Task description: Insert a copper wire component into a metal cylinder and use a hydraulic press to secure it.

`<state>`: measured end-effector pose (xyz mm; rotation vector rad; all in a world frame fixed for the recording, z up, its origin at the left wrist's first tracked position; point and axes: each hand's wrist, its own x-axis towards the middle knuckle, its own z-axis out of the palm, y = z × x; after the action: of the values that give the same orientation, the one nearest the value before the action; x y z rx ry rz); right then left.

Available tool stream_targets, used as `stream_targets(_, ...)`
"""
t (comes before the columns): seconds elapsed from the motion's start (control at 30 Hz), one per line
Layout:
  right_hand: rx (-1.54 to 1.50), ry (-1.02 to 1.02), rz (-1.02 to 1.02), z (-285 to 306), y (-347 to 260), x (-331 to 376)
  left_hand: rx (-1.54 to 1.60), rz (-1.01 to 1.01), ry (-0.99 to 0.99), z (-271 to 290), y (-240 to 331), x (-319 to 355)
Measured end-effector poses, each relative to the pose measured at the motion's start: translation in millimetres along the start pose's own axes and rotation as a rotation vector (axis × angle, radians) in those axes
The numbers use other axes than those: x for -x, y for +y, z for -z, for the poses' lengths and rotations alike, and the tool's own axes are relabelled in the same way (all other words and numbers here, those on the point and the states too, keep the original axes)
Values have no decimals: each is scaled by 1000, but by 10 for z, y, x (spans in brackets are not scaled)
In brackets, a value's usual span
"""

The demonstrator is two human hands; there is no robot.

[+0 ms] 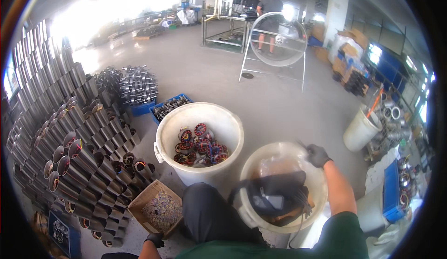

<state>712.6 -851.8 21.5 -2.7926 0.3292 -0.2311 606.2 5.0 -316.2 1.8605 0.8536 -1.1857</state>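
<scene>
My left hand (pixel 155 240), in a dark glove, has its fingers closed at the near edge of a cardboard box (pixel 142 202) holding many small coloured scraps. My right hand (pixel 318 155), also gloved, is closed over the far right rim of a white tub (pixel 320 191). A thin dark thing sticks out from its fingers toward the left, too small to name. Inside that tub lie a black bag (pixel 274 191) and clear plastic (pixel 274 166). Left of it, a second white tub (pixel 235 133) holds several wound motor stators (pixel 200 145) with red, blue and yellow wires.
Stacked metal tubes (pixel 88 166) rise along the left, some with wires inside. Blue crates of metal shafts (pixel 171 107) stand behind. A large round fan (pixel 279 39) on a stand is ahead, with a person (pixel 270 7) beyond. A white bin (pixel 362 131) and blue crate (pixel 391 191) stand right.
</scene>
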Motion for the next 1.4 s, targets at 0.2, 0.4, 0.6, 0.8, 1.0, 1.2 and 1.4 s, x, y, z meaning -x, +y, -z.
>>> stream_targets(0.2, -94, -173, -341, 432, 865, 912, -78, -134, 20, 12, -271, -221)
stream_targets(0.4, -214, -193, -581, 770, 980, 1363, -500, -416, 2, 108, -376, -247)
stream_targets(0.6, 13, -65, -438, 801, 1248, 1185, 13, -167, -63, 118, -110, 140)
stream_targets(0.8, 282, -119, -268, 925, 1920, 160, 168, -645, 329, 33, 270, 1055)
stream_targets(1.0, -7, 247, 173, 663, -206, -1562, 679, -983, 627, -790, 989, 2482)
stream_targets(1.2, -225, 27, 449, -991, -2834, -1563, 213, -919, 1037, -1080, 647, 2441)
stream_targets(1.4, -796, -286, 634, -1437, -4103, -618, 308, -1020, 1010, -820, 644, 2823)
